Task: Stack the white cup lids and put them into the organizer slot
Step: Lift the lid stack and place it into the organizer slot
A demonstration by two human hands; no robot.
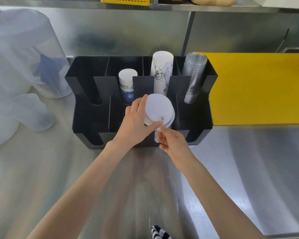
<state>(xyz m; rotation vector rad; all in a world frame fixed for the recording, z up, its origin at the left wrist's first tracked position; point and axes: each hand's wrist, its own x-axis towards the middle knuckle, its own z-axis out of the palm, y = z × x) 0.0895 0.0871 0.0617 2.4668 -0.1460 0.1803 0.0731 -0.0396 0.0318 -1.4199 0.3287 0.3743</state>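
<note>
We hold a stack of white cup lids tilted over the front middle slot of the black organizer on the steel counter. Our left hand wraps the stack's left edge, its fingers curled over the rim and thumb pressed on the near edge. Our right hand pinches the stack's near underside. Behind the lids in the organizer stand paper cups; clear cups fill the organizer's right rear slot.

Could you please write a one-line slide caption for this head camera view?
Both hands, left hand and right hand, hold stacked white cup lids at the black organizer.
</note>
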